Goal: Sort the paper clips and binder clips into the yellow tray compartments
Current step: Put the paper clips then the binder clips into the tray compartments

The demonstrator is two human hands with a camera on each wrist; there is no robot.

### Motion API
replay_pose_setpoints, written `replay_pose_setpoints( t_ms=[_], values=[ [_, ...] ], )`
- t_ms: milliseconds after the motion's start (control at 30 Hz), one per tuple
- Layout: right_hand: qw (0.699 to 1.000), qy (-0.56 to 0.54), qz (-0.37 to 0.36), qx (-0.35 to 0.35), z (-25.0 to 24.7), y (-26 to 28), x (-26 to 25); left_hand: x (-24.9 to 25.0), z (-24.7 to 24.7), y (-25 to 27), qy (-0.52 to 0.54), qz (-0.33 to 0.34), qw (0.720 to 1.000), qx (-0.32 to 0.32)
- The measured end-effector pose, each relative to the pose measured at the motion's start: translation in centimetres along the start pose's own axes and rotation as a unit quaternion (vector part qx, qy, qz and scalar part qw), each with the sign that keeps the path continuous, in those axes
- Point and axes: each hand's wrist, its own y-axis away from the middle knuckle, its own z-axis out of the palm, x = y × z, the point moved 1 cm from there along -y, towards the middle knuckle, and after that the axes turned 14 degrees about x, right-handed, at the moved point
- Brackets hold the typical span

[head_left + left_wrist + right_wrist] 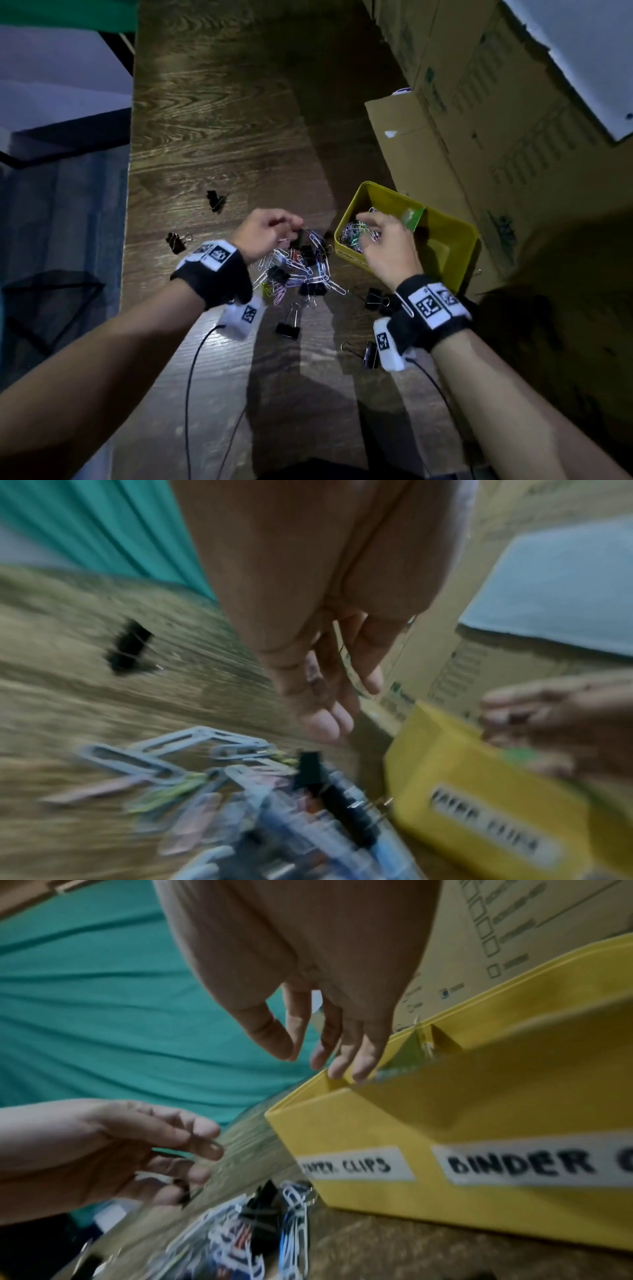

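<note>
A yellow tray [455, 260] stands at the right, split by a green divider [412, 217]. Its front wall [377, 1123] bears the labels "PAPER CLIPS" and "BINDER C…". Several coloured paper clips [356, 233] lie in the left compartment. My right hand [368, 222] hovers over them, its fingers [342, 1066] relaxed and holding nothing. A mixed pile of paper clips and black binder clips [301, 267] lies left of the tray. My left hand [287, 226] is just above its far end and seems to pinch a pale paper clip [212, 1146]. The left wrist view is blurred.
Loose black binder clips lie at the far left [176, 240], further back [215, 200], and near me [289, 329] [371, 354]. Cardboard boxes [479, 102] stand close behind and right of the tray. The table edge [130, 205] runs down the left. Wrist cables [191, 377] hang across the near table.
</note>
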Motion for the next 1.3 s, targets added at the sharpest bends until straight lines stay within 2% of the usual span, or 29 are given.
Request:
replay_pose_setpoints(
  t_ms=[33, 67, 133, 200, 267, 333, 400, 433, 500, 533, 600, 667, 733, 800, 833, 967, 1033, 1067, 1100, 1167, 1233, 1300],
  values=[
    [1.0, 0.005, -0.03, 0.004, 0.3, 1.0, -0.1, -1.3, -0.7, 0.4, -0.105, 0.035, 0.994, 0.005],
    [0.998, 0.004, -0.057, 0.002, 0.5, 1.9, 0.0, -2.5, -1.1, 0.5, -0.209, 0.08, 0.975, 0.007],
    [0.992, 0.017, -0.122, -0.022, 1.7, 3.5, 0.1, -4.9, -1.3, 1.3, -0.331, 0.152, 0.931, -0.009],
    [0.972, 0.086, -0.217, -0.033, 3.1, 4.8, 0.0, -7.0, -0.8, 1.9, -0.364, 0.171, 0.915, -0.033],
    [0.949, 0.142, -0.281, -0.022, 4.1, 5.5, -0.2, -8.7, 0.1, 2.2, -0.39, 0.163, 0.906, -0.02],
    [0.935, 0.183, -0.299, -0.058, 5.1, 5.8, -0.1, -9.2, 0.7, 2.5, -0.423, 0.169, 0.89, 0.001],
    [0.923, 0.226, -0.276, -0.147, 6.3, 6.1, 0.7, -9.5, 0.9, 2.6, -0.412, 0.191, 0.891, 0.01],
    [0.913, 0.25, -0.268, -0.179, 6.8, 6.3, 1.1, -9.8, 0.7, 2.5, -0.39, 0.196, 0.899, 0.014],
    [0.899, 0.281, -0.273, -0.197, 7.6, 6.7, 1.8, -10.1, 0.2, 2.4, -0.311, 0.184, 0.931, 0.044],
    [0.9, 0.283, -0.269, -0.193, 7.8, 6.8, 2.2, -10.1, -0.1, 2.4, -0.242, 0.152, 0.956, 0.067],
    [0.912, 0.268, -0.254, -0.18, 7.8, 6.9, 2.8, -9.4, -0.7, 2.4, -0.055, 0.033, 0.991, 0.118],
    [0.927, 0.232, -0.252, -0.151, 7.4, 6.9, 3.4, -8.8, -1.0, 2.3, 0.139, -0.069, 0.978, 0.143],
    [0.944, 0.186, -0.256, -0.098, 6.3, 7.1, 3.8, -8.3, -1.2, 1.9, 0.306, -0.128, 0.937, 0.107],
    [0.951, 0.171, -0.253, -0.05, 4.8, 7.6, 4.2, -7.5, -1.1, 1.3, 0.373, -0.154, 0.912, 0.069],
    [0.952, 0.179, -0.247, -0.035, 4.1, 7.9, 4.7, -6.9, -0.9, 1.0, 0.367, -0.153, 0.916, 0.06],
    [0.948, 0.256, -0.187, -0.025, 2.3, 9.2, 8.2, -4.5, 0.9, -0.1, 0.255, -0.099, 0.961, 0.037],
    [0.946, 0.279, -0.154, -0.058, 2.0, 9.8, 9.3, -3.6, 1.9, -0.8, 0.103, -0.04, 0.993, 0.026],
    [0.945, 0.284, -0.146, -0.071, 1.9, 10.0, 9.3, -3.3, 2.3, -1.0, -0.004, 0.0, 1.0, 0.013],
    [0.944, 0.285, -0.145, -0.076, 1.8, 10.2, 9.1, -3.2, 2.7, -1.2, -0.125, 0.043, 0.991, -0.005],
    [0.944, 0.277, -0.16, -0.078, 1.7, 10.4, 8.0, -3.4, 3.6, -1.5, -0.312, 0.113, 0.942, -0.048],
    [0.938, 0.277, -0.189, -0.088, 2.1, 10.2, 7.0, -3.9, 4.2, -1.5, -0.369, 0.138, 0.917, -0.058],
    [0.929, 0.289, -0.205, -0.107, 2.9, 9.9, 6.8, -4.4, 4.4, -1.5, -0.376, 0.152, 0.913, -0.04]
  ],
)
